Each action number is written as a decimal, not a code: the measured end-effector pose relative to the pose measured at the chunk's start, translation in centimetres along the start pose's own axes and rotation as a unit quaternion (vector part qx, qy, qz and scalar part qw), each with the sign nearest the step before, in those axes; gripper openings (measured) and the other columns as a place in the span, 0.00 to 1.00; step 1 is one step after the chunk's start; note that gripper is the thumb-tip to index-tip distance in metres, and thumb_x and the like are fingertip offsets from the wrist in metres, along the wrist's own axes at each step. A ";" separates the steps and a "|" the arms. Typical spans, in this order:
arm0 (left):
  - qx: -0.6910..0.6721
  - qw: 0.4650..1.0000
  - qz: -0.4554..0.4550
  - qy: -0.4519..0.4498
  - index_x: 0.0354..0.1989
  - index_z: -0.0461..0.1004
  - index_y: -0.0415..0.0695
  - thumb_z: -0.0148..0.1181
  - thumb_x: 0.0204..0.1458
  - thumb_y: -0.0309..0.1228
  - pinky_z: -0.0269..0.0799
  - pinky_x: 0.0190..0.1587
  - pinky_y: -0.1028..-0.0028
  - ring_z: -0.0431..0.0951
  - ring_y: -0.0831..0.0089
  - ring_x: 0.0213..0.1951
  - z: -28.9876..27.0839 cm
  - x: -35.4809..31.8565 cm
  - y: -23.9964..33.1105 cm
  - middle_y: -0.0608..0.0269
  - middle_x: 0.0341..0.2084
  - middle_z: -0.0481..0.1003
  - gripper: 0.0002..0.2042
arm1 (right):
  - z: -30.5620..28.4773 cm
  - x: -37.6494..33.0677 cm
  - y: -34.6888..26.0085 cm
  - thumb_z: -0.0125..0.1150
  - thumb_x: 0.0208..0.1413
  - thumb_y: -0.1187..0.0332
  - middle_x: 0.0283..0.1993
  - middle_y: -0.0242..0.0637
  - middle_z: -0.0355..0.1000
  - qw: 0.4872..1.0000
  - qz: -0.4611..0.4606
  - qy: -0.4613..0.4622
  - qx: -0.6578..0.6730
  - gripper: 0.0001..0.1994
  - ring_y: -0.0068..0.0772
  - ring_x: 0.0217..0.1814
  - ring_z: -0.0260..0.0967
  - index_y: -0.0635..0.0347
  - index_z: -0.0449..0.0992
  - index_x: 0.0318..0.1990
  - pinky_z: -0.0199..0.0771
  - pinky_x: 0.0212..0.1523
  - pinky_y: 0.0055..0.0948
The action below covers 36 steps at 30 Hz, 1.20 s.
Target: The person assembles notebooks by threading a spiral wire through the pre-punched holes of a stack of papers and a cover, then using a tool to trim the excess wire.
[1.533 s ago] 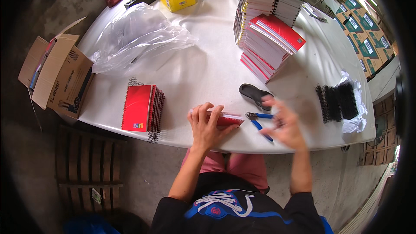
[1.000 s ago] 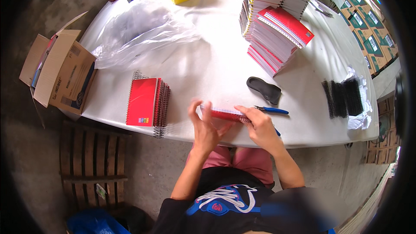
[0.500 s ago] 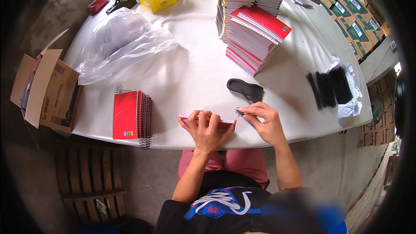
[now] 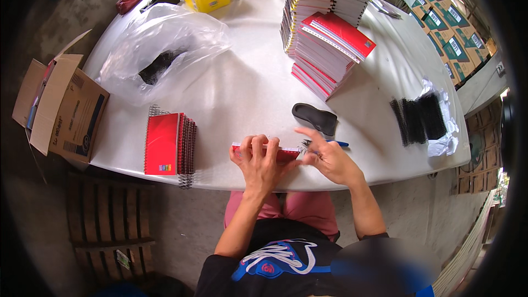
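While left hand [image 4: 259, 169] grips red notebook [image 4: 287, 156] mid-frame, right hand [image 4: 336, 163] wide beside coil [image 4: 302, 149]; threading, I reckon, needs steady twist next.

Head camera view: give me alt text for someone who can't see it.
A person's left hand holds a red notebook at the near edge of a white table, the right hand beside it. Red spiral notebooks are stacked at left; black coils lie at right.
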State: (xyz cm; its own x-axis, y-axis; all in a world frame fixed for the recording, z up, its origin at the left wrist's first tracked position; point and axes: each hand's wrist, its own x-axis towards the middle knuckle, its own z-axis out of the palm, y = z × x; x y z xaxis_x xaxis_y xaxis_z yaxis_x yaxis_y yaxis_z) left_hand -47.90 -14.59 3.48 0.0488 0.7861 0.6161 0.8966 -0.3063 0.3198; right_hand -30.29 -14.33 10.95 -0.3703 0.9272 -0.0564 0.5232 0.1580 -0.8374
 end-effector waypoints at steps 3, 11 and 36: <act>-0.033 0.999 0.015 -0.008 0.37 0.72 0.54 0.62 0.34 0.61 0.45 0.55 0.46 0.63 0.63 0.48 -1.3 0.3 0.0 0.67 0.36 0.66 0.27 | -0.8 -0.5 0.2 0.62 0.52 0.67 0.36 0.42 0.71 0.993 -0.074 0.049 -0.080 0.25 0.30 0.32 0.69 0.57 0.64 0.58 0.68 0.34 0.29; -0.104 0.994 0.027 -0.010 0.34 0.72 0.48 0.67 0.34 0.54 0.54 0.54 0.52 0.62 0.58 0.46 -0.8 0.1 -1.8 0.60 0.34 0.64 0.25 | -3.0 2.5 2.8 0.61 0.49 0.68 0.42 0.42 0.71 0.961 -0.121 0.063 -0.240 0.19 0.43 0.40 0.72 0.58 0.69 0.50 0.71 0.42 0.32; -0.148 0.987 0.053 -0.042 0.25 0.70 0.42 0.70 0.32 0.49 0.56 0.55 0.53 0.61 0.53 0.51 -1.3 0.8 -2.5 0.57 0.39 0.65 0.23 | -1.5 4.8 2.1 0.56 0.33 0.88 0.30 0.37 0.77 0.964 -0.209 -0.115 0.117 0.15 0.25 0.33 0.73 0.61 0.81 0.30 0.72 0.36 0.24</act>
State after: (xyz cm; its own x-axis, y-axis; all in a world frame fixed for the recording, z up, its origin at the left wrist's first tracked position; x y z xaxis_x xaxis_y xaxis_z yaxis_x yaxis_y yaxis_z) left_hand -50.66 -13.91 4.13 0.1822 0.7795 0.5994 0.7175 -0.5222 0.4610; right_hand -29.84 -9.01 9.70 -0.6854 0.6950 0.2173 0.1130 0.3963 -0.9111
